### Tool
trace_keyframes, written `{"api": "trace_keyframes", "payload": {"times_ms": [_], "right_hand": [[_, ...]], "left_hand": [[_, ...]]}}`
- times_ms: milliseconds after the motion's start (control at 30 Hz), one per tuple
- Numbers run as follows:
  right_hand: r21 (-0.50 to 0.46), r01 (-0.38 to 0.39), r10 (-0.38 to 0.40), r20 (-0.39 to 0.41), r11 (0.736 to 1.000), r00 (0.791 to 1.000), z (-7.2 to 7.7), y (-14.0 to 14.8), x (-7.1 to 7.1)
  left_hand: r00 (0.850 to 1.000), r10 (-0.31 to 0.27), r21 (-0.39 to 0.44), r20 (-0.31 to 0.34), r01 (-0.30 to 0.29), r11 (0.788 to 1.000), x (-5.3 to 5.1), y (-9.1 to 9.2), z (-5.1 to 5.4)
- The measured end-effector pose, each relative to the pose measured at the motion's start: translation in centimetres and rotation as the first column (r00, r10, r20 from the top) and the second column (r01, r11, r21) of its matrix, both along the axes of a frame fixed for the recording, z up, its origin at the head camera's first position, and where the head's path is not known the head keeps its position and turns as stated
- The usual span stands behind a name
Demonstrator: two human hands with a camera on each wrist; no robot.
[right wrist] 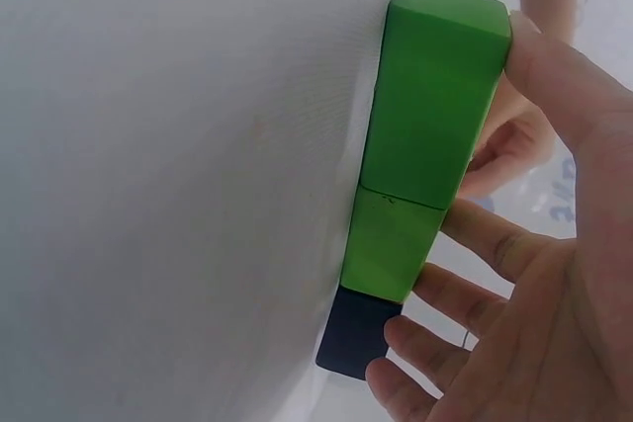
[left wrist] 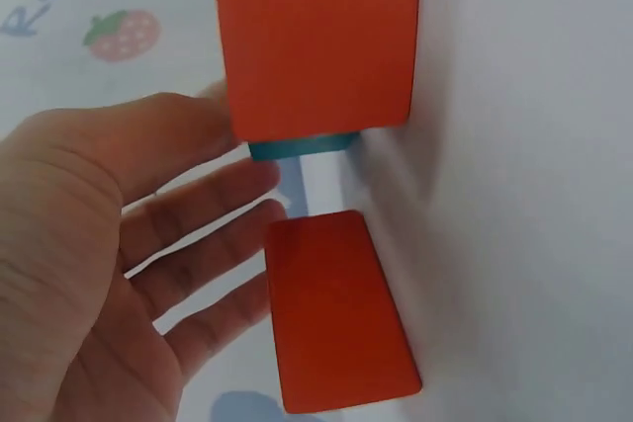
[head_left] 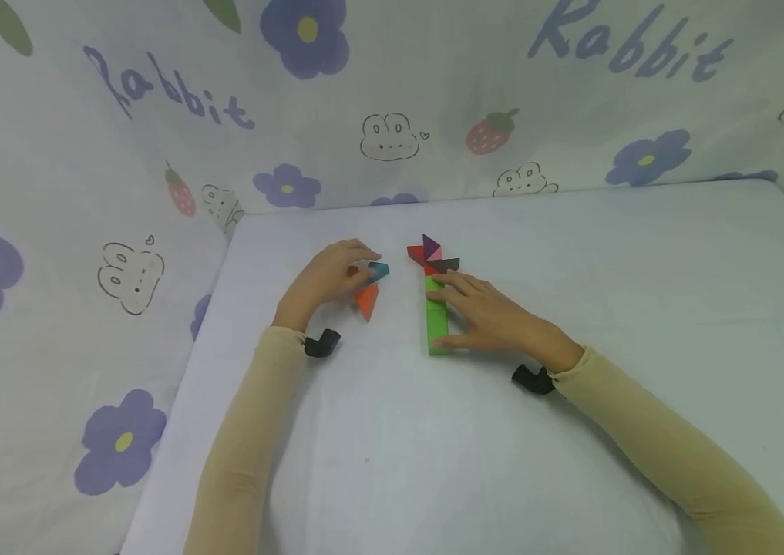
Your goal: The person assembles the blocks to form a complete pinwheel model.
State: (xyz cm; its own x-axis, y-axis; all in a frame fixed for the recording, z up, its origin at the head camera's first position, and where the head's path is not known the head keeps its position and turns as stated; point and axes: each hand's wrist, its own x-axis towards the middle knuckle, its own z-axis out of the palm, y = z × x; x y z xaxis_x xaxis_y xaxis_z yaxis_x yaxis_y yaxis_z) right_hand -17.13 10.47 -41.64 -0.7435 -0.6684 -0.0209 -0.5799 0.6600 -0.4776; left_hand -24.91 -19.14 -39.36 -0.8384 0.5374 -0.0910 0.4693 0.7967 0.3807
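Two green blocks (head_left: 436,327) stand end to end in a column, with red, pink, purple and dark pieces (head_left: 443,264) at its far end. My right hand (head_left: 496,312) lies along the column's right side, fingers spread and touching it; in the right wrist view the thumb rests by the near green block (right wrist: 435,96). My left hand (head_left: 329,274) is around a blue-green block (head_left: 379,271), thumb and fingers at its sides. Orange-red blocks (head_left: 367,301) lie beside that hand; the left wrist view shows two, one large and close (left wrist: 316,46), one lower (left wrist: 341,313).
A white cloth (head_left: 378,447) covers the table. Behind and to the left hangs a printed curtain (head_left: 392,85) with flowers, rabbits and strawberries. Black wrist mounts (head_left: 323,344) stick out at both wrists.
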Motion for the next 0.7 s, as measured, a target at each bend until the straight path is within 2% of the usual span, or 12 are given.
{"api": "trace_keyframes", "payload": {"times_ms": [100,200,367,467,533,600,633,700], "right_hand": [[-0.007,-0.002,0.002,0.006,1.000,1.000,0.0,0.1,0.0],[-0.008,-0.003,0.003,0.006,1.000,1.000,-0.1,0.1,-0.1],[-0.002,-0.009,0.009,-0.002,1.000,1.000,-0.1,0.1,-0.2],[-0.006,-0.009,0.009,-0.001,1.000,1.000,-0.1,0.1,-0.1],[-0.006,-0.004,0.004,0.001,1.000,1.000,-0.1,0.1,-0.1],[-0.006,-0.002,0.002,0.004,1.000,1.000,-0.1,0.1,-0.1],[-0.008,0.000,0.000,0.007,1.000,1.000,-0.1,0.1,0.0],[-0.004,0.001,-0.001,0.010,1.000,1.000,-0.1,0.1,0.0]], "left_hand": [[1.000,0.000,0.000,0.002,0.000,1.000,-0.2,0.4,-0.2],[1.000,0.021,-0.016,-0.024,-0.021,1.000,-0.4,0.4,-0.4],[0.992,0.088,0.002,-0.086,-0.088,0.996,-1.1,-0.7,-0.9],[0.989,0.094,0.017,-0.110,-0.092,0.996,-1.3,-1.4,-1.1],[0.988,0.095,0.007,-0.122,-0.095,0.996,-1.2,-1.6,-0.5],[0.988,0.102,-0.006,-0.113,-0.104,0.995,-0.7,-1.5,0.5],[0.990,0.108,-0.020,-0.093,-0.110,0.994,-0.3,-1.3,1.2],[0.991,0.132,-0.052,-0.006,-0.132,0.990,0.7,-0.9,2.6]]}}
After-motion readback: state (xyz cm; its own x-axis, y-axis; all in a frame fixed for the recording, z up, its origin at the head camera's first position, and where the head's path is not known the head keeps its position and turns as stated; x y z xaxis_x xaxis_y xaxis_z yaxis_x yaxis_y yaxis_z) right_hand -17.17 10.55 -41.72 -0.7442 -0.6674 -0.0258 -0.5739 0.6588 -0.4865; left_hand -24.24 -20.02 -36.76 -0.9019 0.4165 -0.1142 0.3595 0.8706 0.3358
